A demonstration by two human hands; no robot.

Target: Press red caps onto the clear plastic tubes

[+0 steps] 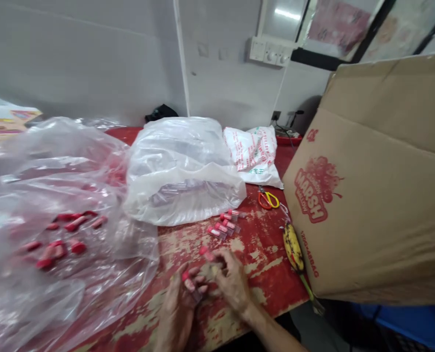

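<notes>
Both my hands work close together at the front edge of a worn red table (261, 244). My left hand (179, 305) is closed around a small clear tube with a pink-red cap (188, 283). My right hand (232, 283) pinches another pink-capped tube (206, 254) just beside it. Several finished capped tubes (225, 225) lie in a loose group on the table just beyond my hands.
A large clear plastic bag (56, 205) with several loose red caps (59, 244) covers the left. A second clear bag (181, 171) and a printed white bag (256, 154) lie behind. Scissors (268, 199), a banana (293, 247) and a big cardboard box (379, 195) stand right.
</notes>
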